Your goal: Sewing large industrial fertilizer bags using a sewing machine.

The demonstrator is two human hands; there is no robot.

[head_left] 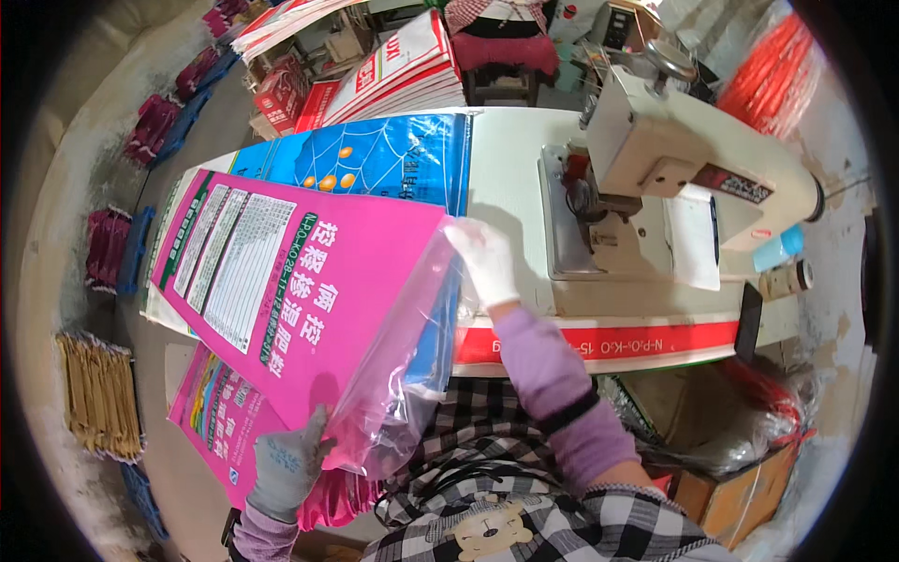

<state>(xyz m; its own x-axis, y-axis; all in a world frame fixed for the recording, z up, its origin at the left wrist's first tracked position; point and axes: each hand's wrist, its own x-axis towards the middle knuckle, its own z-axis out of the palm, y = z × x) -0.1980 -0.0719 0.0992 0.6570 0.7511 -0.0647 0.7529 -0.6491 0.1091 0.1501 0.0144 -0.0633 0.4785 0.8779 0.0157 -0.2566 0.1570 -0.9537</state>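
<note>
A large pink printed sack (375, 253) lies slanted over the left part of the white table. Clear plastic liner (389, 389) sticks out along its open right edge. My right hand (485, 260), in a white glove, pinches the sack's far right corner. Lower down, my left hand (290, 468), in a grey glove, is closed on the near edge of the sack by the liner. Its fingertips are partly hidden. Under the sack lies a blue printed bag (393, 155), and more pink sacks (213, 421) hang below on the near left.
A white sewing machine (698, 140) stands on the right of the table (510, 159), whose front edge carries a red strip (646, 342). White-and-red bags (403, 70) are stacked behind. Folded bundles (98, 398) line the left floor. A cardboard box (749, 492) sits below right.
</note>
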